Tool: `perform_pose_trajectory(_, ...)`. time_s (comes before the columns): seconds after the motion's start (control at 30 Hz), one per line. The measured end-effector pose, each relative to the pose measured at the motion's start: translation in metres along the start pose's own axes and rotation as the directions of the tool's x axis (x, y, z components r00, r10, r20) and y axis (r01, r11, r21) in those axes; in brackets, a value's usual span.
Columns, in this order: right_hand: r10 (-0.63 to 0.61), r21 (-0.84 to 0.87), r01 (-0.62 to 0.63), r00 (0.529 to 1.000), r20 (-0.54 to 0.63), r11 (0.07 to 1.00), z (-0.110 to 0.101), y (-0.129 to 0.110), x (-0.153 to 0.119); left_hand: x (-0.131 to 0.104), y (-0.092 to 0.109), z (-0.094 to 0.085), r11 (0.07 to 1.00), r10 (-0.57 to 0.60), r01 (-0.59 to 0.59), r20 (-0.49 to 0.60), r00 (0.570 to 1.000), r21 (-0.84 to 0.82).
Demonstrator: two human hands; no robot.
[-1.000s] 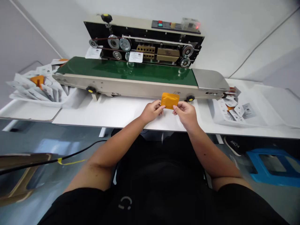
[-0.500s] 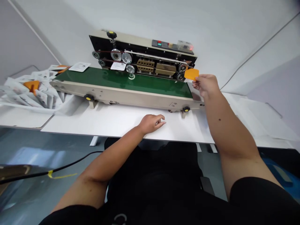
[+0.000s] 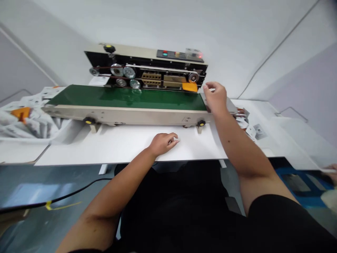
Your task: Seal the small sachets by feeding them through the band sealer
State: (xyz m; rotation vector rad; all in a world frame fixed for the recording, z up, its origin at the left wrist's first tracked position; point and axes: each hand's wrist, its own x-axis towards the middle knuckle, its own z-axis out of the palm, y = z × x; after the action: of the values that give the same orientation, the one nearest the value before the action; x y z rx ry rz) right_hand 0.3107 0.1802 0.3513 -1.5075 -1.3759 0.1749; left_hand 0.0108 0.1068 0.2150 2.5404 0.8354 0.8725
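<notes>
An orange packet sits at the right end of the band sealing machine, its upper edge in the sealing line. Just right of it, apart from the packet, my right hand hovers near the belt's end, holding nothing, thumb and forefinger slightly parted. My left hand rests on the white table in front of the machine, fingers curled, a small gap between thumb and forefinger. The green conveyor belt runs below the sealing wheels. A white packet is at the machine's left end.
A white bin full of white and orange packets stands at the left end of the belt. More packets lie on the right, behind my right forearm. At the right edge, part of another person's hand shows. A black cable crosses below left.
My right hand has let go of the orange packet, which is now further left in the sealer. The white packet has moved left out of the wheels. The view has shifted; my left hand stays on the table.
</notes>
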Motion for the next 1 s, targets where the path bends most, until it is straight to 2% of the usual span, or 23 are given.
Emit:
perform_pose_trajectory(0.07, -0.091, -0.076, 0.085, 0.993, -0.074, 0.993, -0.010, -0.009, -0.041, 0.000, -0.001, -0.002, 1.000, 0.004, -0.004, 0.004, 1.000, 0.005)
perform_pose_trajectory(0.2, -0.200, -0.140, 0.188, 0.977, -0.078, 0.972, -0.033, -0.008, -0.130, 0.002, 0.000, -0.005, 1.000, 0.014, -0.014, 0.017, 1.000, 0.020)
perform_pose_trajectory(0.27, -0.231, -0.189, 0.206, 0.966, -0.119, 0.960, -0.052, 0.005, -0.157, 0.002, 0.002, -0.005, 0.999, 0.016, -0.016, 0.021, 1.000, 0.037)
perform_pose_trajectory(0.33, -0.226, -0.248, 0.175, 0.955, -0.194, 0.953, -0.081, 0.025, -0.164, 0.003, 0.003, -0.005, 0.998, 0.020, -0.021, 0.020, 1.000, 0.054)
perform_pose_trajectory(0.43, -0.108, -0.359, -0.002, 0.952, -0.287, 0.933, -0.136, 0.065, -0.141, 0.004, 0.004, -0.004, 0.997, 0.034, -0.035, 0.018, 0.999, 0.074)
perform_pose_trajectory(0.5, 0.034, -0.437, -0.160, 0.959, -0.282, 0.885, -0.173, 0.097, -0.113, 0.005, 0.005, -0.003, 0.995, 0.039, -0.041, 0.020, 0.999, 0.089)
perform_pose_trajectory(0.57, 0.212, -0.531, -0.276, 0.961, -0.179, 0.801, -0.202, 0.127, -0.084, 0.006, 0.005, -0.003, 0.994, 0.048, -0.050, 0.028, 0.998, 0.100)
perform_pose_trajectory(0.63, 0.395, -0.622, -0.323, 0.918, -0.024, 0.713, -0.217, 0.151, -0.061, 0.007, 0.005, -0.002, 0.993, 0.056, -0.059, 0.036, 0.998, 0.107)
perform_pose_trajectory(0.7, 0.520, -0.658, -0.333, 0.847, 0.106, 0.675, -0.219, 0.167, -0.044, 0.007, 0.005, -0.002, 0.992, 0.059, -0.063, 0.043, 0.997, 0.108)
perform_pose_trajectory(0.77, 0.591, -0.624, -0.374, 0.787, 0.179, 0.687, -0.212, 0.174, -0.032, 0.007, 0.005, -0.002, 0.992, 0.056, -0.062, 0.057, 0.997, 0.107)
perform_pose_trajectory(0.87, 0.673, -0.561, -0.492, 0.721, 0.167, 0.666, -0.199, 0.177, -0.014, 0.006, 0.006, -0.003, 0.993, 0.056, -0.064, 0.083, 0.995, 0.097)
perform_pose_trajectory(0.93, 0.685, -0.575, -0.524, 0.723, 0.089, 0.628, -0.194, 0.181, 0.001, 0.006, 0.006, -0.003, 0.994, 0.056, -0.064, 0.095, 0.994, 0.090)
perform_pose_trajectory(1.0, 0.648, -0.607, -0.499, 0.761, 0.036, 0.619, -0.191, 0.188, 0.016, 0.007, 0.007, -0.003, 0.993, 0.061, -0.070, 0.100, 0.993, 0.094)
